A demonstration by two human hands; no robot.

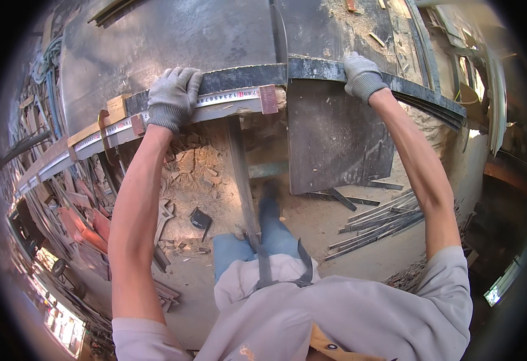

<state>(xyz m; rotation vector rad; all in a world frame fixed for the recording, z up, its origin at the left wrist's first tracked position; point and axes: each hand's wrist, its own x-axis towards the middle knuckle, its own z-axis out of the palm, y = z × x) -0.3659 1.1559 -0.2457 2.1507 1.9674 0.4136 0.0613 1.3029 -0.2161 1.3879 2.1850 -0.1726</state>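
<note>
**Right hand (361, 75) curled round a dark strip (317, 68), left hand (175, 96) on its neighbour**

So I'm watching someone in grey knit gloves, their straight-ahead being 12. Right fist's at 1 o'clock, fingers closed over that strip. Left's around 11, fingers bent over the second dark strip (242, 77); its underside's hidden, so can't tell if it's clamped or just pressing. The two strips meet end to end near 12, along the edge of a dark, scuffed worktop (173, 42). Just nearer the worker there's a white measuring tape (230, 97) with a reddish block (268, 99) across it. Farther out: pale wood block (116, 109) at 10, loose dark strips (384, 219) on the floor between 3 and 4, reddish-orange sheets (83, 228) between 8 and 9.
</note>
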